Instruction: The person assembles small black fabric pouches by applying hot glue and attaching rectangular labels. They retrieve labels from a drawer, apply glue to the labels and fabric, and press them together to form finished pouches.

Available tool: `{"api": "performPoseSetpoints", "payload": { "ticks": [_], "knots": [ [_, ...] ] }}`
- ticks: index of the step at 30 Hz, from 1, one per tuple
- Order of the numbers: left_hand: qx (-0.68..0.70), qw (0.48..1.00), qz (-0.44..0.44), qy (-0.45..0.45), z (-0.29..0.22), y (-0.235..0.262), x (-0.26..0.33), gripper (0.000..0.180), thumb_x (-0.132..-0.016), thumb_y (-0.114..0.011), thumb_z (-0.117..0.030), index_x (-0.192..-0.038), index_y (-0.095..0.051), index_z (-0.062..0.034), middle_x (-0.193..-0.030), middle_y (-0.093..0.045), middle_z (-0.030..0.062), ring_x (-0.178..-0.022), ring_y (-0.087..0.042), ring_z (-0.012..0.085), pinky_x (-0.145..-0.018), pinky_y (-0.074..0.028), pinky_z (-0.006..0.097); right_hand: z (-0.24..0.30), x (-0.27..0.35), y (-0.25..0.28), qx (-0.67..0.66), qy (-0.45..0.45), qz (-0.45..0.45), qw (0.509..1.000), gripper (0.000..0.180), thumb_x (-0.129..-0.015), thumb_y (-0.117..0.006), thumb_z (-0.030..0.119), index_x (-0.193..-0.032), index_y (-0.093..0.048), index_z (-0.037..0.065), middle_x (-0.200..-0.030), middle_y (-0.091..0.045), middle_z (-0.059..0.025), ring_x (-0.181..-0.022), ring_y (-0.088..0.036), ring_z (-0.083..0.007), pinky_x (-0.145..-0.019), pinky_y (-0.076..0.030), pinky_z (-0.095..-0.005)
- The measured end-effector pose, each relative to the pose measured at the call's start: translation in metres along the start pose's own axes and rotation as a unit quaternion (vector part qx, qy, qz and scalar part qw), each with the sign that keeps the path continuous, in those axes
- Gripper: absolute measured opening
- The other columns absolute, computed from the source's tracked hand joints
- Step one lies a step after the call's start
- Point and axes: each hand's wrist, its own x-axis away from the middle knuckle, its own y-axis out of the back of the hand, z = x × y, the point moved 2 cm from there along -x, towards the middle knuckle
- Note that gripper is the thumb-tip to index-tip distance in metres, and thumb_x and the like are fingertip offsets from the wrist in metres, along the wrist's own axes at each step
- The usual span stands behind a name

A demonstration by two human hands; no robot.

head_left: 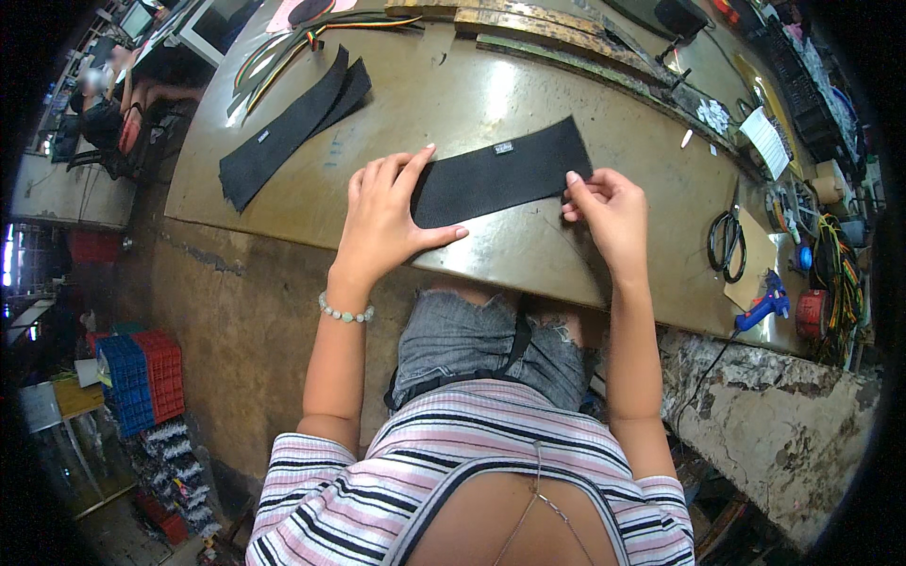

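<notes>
A black fabric strip [500,174] with a small label near its upper edge lies on the table in front of me. My left hand [385,203] rests flat at the strip's left end, thumb and fingers spread apart around it. At the opposite end, my right hand [609,209] pinches the lower right corner between thumb and fingers. Two more black strips [283,137], one partly over the other, lie to the left; the upper one also bears a small label.
Striped cords [283,57] lie at the far left, with wooden bars [566,47] along the back. On the right are black scissors [727,245], a blue glue gun [766,300], a paper sheet [764,141] and hanging cords. Stacked crates [142,382] stand at lower left; a person sits beyond.
</notes>
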Motion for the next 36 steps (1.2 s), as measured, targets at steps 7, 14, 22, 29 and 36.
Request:
{"api": "performPoseSetpoints", "payload": {
  "ticks": [7,14,22,29,36],
  "knots": [
    [0.031,0.999,0.0,0.026,-0.024,-0.005,-0.023,0.071,-0.084,-0.067,-0.055,-0.134,-0.057,-0.0048,-0.128,-0.057,0.0163,-0.122,-0.051,0.0342,-0.105,-0.036,0.047,-0.029,-0.017,0.003,0.006,-0.058,0.053,0.997,0.025,-0.091,-0.071,0.016,-0.081,-0.061,-0.005,-0.068,-0.066,-0.0083,-0.055,-0.063,-0.0104,-0.048,-0.051,-0.0241],
    [0.041,0.996,0.003,0.074,-0.045,-0.045,-0.06,0.055,-0.08,-0.075,-0.045,-0.121,-0.064,-0.0106,-0.107,-0.061,0.0129,-0.109,-0.054,0.0319,-0.092,-0.039,0.049,-0.013,-0.007,0.001,0.032,0.001,-0.053,0.998,0.037,-0.09,-0.072,0.011,-0.115,-0.053,-0.009,-0.089,-0.065,-0.0124,-0.057,-0.063,-0.0112,-0.047,-0.05,-0.0236],
    [0.207,0.973,0.078,0.061,-0.026,-0.038,-0.062,0.042,-0.082,-0.075,-0.042,-0.103,-0.069,-0.0059,-0.102,-0.067,0.0153,-0.103,-0.06,0.0293,-0.091,-0.043,0.044,-0.025,-0.005,0.007,-0.168,-0.056,0.041,0.983,0.05,-0.091,-0.069,0.007,-0.131,-0.045,-0.011,-0.098,-0.065,-0.0122,-0.065,-0.065,-0.0116,-0.056,-0.054,-0.0222],
    [0.282,0.958,0.049,-0.032,-0.05,0.002,-0.082,0.025,-0.086,-0.073,-0.02,-0.091,-0.072,0.0042,-0.082,-0.071,0.0167,-0.076,-0.067,0.0217,-0.071,-0.051,0.033,-0.031,0.01,0.014,-0.314,-0.067,0.061,0.945,0.028,-0.092,-0.066,0.002,-0.117,-0.055,-0.003,-0.1,-0.066,-0.0114,-0.084,-0.071,-0.018,-0.077,-0.061,-0.0286],
    [-0.02,0.903,-0.208,-0.376,-0.087,0.044,-0.098,0.021,-0.071,-0.073,-0.004,-0.092,-0.072,-0.0085,-0.091,-0.07,0.0046,-0.092,-0.065,0.026,-0.079,-0.052,0.04,-0.001,-0.025,0.032,-0.057,0.325,-0.042,0.943,0.033,-0.077,-0.051,-0.017,-0.1,-0.066,0.003,-0.114,-0.067,-0.0118,-0.115,-0.061,-0.0293,-0.103,-0.046,-0.0367]
  ]
}}
